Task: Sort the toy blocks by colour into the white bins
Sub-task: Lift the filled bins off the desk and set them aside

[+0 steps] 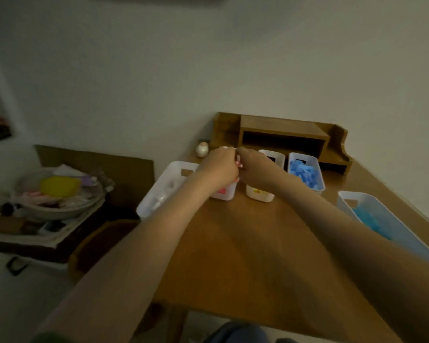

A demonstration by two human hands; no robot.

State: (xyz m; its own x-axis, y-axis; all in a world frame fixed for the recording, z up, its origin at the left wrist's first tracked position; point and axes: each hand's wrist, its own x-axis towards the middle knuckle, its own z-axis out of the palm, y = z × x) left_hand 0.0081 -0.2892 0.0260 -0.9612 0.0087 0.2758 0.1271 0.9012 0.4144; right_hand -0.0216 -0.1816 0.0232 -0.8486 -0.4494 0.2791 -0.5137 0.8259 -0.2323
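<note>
A small pink block (239,164) is pinched between the left hand (219,167) and the right hand (255,169). Both curl round it above the pink bin (227,196), probably to drop it with its own colour. The blue bin (292,157) stands further right on the table (245,243).

Warm brown wood on the counter (245,256) and the shelf unit (282,134) at twelve o'clock. White on every bin (342,201). Bright blue blocks (305,172) at one o'clock, teal blocks (367,219) at three. Yellow blocks (259,193) dead centre, pink blocks (222,191) at their nine. Blurred pink-and-white block (239,165) at their twelve. Cream egg (202,149) at eleven.
</note>
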